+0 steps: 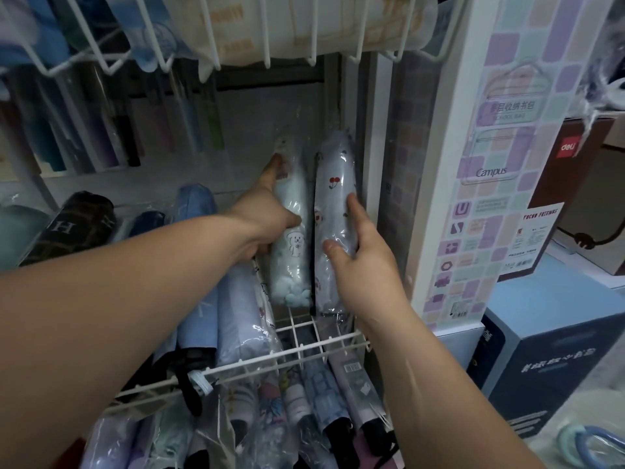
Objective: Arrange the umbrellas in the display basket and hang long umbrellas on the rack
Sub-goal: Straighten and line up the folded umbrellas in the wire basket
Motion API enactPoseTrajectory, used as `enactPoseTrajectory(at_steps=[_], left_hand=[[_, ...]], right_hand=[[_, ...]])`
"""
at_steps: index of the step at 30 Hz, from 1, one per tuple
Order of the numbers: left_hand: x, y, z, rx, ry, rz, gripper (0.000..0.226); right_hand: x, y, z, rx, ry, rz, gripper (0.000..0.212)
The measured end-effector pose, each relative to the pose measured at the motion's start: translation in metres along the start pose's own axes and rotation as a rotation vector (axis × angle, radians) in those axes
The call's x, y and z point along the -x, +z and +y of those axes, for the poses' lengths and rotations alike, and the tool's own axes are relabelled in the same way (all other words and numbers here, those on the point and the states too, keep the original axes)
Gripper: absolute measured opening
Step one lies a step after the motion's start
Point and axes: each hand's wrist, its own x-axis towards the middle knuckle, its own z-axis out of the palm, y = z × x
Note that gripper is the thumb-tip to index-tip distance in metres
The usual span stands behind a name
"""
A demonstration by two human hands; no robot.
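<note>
The left hand (267, 214) and right hand (363, 255) are apart, each holding its own wrapped umbrella at the right end of the wire basket (243, 364). The left grips the blue umbrella (292, 265), thumb across its front and forefinger stretched up its left side. The right clasps the cherry umbrella (333, 184), thumb in front and fingers round its right side. The two stand upright, just beside each other. More umbrellas (236, 319) lie to their left.
</note>
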Motion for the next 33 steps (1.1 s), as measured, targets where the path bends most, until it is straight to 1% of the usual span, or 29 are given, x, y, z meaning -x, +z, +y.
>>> enactPoseTrajectory(at_steps=[2, 4, 7, 9, 10, 13, 15, 16, 18, 20, 22, 24, 26, 28, 29, 30, 32, 33], left_hand=[[0.008, -0.007, 0.007, -0.034, -0.028, 0.008, 0.106], [0.018, -0.012, 0.009, -0.132, -0.051, -0.023, 0.104], [0.032, -0.010, 0.005, -0.240, -0.069, -0.156, 0.102], [0.037, -0.010, 0.003, -0.363, -0.056, -0.212, 0.098], [0.038, -0.010, 0.004, -0.469, -0.043, -0.234, 0.092], [0.044, -0.010, 0.012, -0.973, 0.071, -0.338, 0.063], [0.045, -0.006, 0.012, -1.131, 0.151, -0.388, 0.052], [0.045, -0.005, 0.011, -1.170, 0.194, -0.380, 0.054], [0.041, -0.008, 0.008, -1.227, 0.265, -0.352, 0.072], [0.036, -0.013, 0.003, -1.295, 0.267, -0.422, 0.090], [0.032, -0.015, -0.001, -1.339, 0.206, -0.525, 0.094], [0.031, -0.016, -0.002, -1.340, 0.173, -0.567, 0.094], [0.033, -0.018, -0.002, -1.338, 0.169, -0.571, 0.093], [0.036, -0.020, -0.002, -1.263, 0.211, -0.488, 0.085], [0.038, -0.020, -0.002, -1.135, 0.236, -0.415, 0.078], [0.042, -0.021, -0.001, -0.927, 0.245, -0.330, 0.071], [0.049, -0.018, -0.003, -0.409, 0.220, -0.192, 0.064], [0.053, -0.016, -0.003, -0.179, 0.193, -0.167, 0.065]], right_hand=[[0.000, -0.001, -0.001, -0.015, 0.012, -0.009, 0.068], [0.001, -0.003, -0.001, -0.022, 0.005, -0.013, 0.068], [0.003, -0.003, -0.003, -0.014, -0.004, -0.010, 0.069], [0.003, -0.002, -0.004, 0.001, -0.001, -0.012, 0.069], [0.003, -0.003, -0.004, 0.006, 0.003, -0.015, 0.069], [0.004, -0.002, -0.004, 0.011, 0.004, -0.022, 0.069], [0.004, -0.002, -0.004, 0.020, -0.004, -0.028, 0.070], [0.004, -0.002, -0.004, 0.025, -0.007, -0.032, 0.070], [0.004, -0.002, -0.004, 0.029, -0.008, -0.039, 0.070], [0.003, -0.002, -0.003, 0.029, -0.014, -0.038, 0.070], [0.003, -0.003, -0.002, 0.043, -0.020, -0.038, 0.070], [0.002, -0.003, -0.001, 0.055, -0.023, -0.045, 0.070], [0.002, -0.004, -0.001, 0.052, -0.019, -0.048, 0.070], [0.002, -0.002, 0.000, 0.048, -0.025, -0.044, 0.069], [0.002, -0.001, 0.000, 0.039, -0.029, -0.044, 0.069], [0.002, 0.000, 0.001, 0.018, -0.036, -0.043, 0.069], [0.003, 0.001, 0.001, -0.047, -0.062, -0.042, 0.068], [0.004, 0.000, 0.000, -0.083, -0.075, -0.041, 0.066]])
